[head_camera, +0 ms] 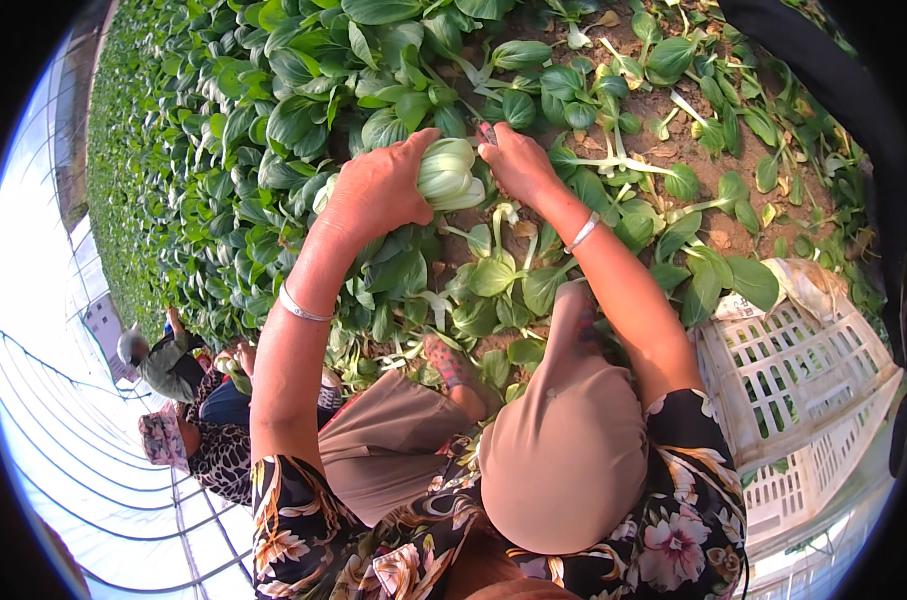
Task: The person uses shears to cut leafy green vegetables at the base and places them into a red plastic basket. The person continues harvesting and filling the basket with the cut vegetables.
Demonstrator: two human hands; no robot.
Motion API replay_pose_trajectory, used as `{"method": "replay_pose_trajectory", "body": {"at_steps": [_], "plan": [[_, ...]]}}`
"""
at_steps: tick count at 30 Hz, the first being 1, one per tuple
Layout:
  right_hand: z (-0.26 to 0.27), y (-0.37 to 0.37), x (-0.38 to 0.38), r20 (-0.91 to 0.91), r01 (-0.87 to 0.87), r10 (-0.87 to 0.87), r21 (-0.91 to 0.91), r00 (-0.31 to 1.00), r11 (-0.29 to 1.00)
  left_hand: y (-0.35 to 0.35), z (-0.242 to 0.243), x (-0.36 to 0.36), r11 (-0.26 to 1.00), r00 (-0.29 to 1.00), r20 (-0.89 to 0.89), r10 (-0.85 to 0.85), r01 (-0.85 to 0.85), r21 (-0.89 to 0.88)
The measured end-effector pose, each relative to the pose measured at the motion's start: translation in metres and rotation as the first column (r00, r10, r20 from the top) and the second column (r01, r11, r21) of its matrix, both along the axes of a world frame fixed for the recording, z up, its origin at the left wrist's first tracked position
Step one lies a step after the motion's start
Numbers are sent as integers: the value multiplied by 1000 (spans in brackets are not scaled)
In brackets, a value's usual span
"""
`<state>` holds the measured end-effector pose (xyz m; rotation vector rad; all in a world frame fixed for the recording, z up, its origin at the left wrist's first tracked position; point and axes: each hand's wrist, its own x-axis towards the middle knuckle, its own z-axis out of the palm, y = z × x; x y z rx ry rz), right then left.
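My left hand [382, 184] is wrapped around a head of bok choy [449, 174]. Its pale, thick stalk bases face my right hand, while the leafy end is mostly hidden behind my fingers. Just to the right, my right hand [519, 163] grips a small tool [486, 133] with a reddish handle. A thin part, possibly a blade, points up and left from it; its full shape is hidden. Loose bok choy leaves [494, 277] lie on the soil below both hands.
Dense standing bok choy [220, 150] fills the left side. Trimmed leaves litter the brown soil [731, 232] at right. Slatted white plastic crates [798, 375] stand by my right knee. Two people, one in a patterned hat [162, 437] and one in a grey cap [132, 347], crouch at left.
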<state>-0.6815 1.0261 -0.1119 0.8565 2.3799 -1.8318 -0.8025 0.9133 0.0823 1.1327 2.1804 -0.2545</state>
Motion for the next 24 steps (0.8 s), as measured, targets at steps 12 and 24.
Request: {"method": "replay_pose_trajectory", "body": {"at_steps": [12,24], "plan": [[-20,3,-33,61,121,-121,12,991,993,58,-60,-46,960,939,-276,-205,137,-245],[-27,-11,-59,193,26,-32,29,981,999,-21,-95,-65,1000,955,-295,-18,21,6]]}}
